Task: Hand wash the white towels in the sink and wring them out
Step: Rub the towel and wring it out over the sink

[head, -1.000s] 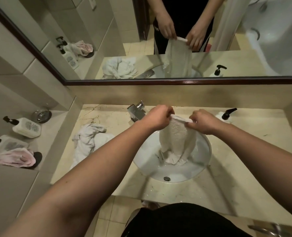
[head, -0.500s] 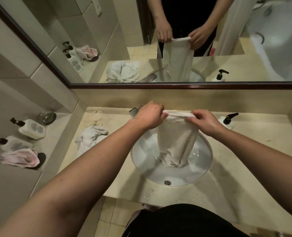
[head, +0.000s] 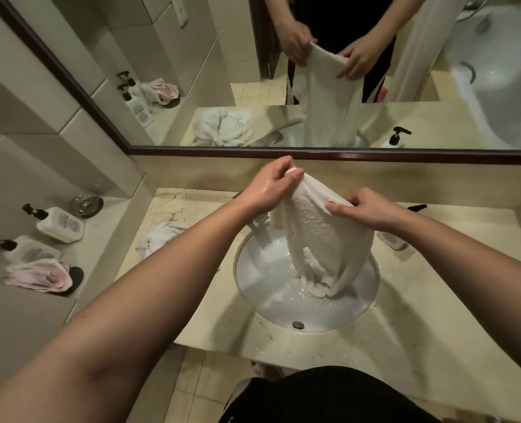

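Observation:
A wet white towel [head: 320, 239] hangs over the round white sink [head: 262, 288], its lower end bunched in the water in the basin. My left hand [head: 268, 187] pinches the towel's top left corner, raised near the mirror frame. Lower and to the right, my right hand [head: 363, 212] pinches the top edge. A second white towel [head: 158, 239] lies crumpled on the counter left of the sink. The tap [head: 260, 219] is mostly hidden behind the left forearm and the towel.
A soap dispenser [head: 406, 221] stands behind my right wrist. On the left ledge are two pump bottles [head: 60, 224], a glass dish [head: 86, 204] and a pink cloth [head: 39, 274]. A mirror [head: 314, 71] runs along the back wall.
Both hands have lifted the towel higher out of the basin. The left hand rose more than the right, so the top edge now slants down to the right.

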Motion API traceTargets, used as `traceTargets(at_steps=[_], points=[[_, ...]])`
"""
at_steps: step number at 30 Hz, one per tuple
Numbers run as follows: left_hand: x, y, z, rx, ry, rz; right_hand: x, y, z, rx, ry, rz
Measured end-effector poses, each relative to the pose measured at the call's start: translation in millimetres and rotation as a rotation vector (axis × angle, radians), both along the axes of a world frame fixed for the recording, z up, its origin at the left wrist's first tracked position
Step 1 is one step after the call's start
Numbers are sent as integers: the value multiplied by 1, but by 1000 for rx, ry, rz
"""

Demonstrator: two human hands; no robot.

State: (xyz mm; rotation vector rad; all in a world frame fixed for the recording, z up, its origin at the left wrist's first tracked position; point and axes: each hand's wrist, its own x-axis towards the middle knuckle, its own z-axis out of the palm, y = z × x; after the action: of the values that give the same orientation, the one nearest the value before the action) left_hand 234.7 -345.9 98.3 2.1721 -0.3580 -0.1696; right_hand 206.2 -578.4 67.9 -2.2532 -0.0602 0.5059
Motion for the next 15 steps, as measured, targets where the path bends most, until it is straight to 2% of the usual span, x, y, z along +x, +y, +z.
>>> traceTargets(at_steps=[10,13,15], points=[[-7,-23,-2,-79,-52,-62,-24,-11,-58,-228,93,77],[-5,-16,1,-139,-32,-4,-29,-16,-75,-193,139,11],[-1,-4,2,-137,-28,33,-32,-17,-82,-71,154,-84]])
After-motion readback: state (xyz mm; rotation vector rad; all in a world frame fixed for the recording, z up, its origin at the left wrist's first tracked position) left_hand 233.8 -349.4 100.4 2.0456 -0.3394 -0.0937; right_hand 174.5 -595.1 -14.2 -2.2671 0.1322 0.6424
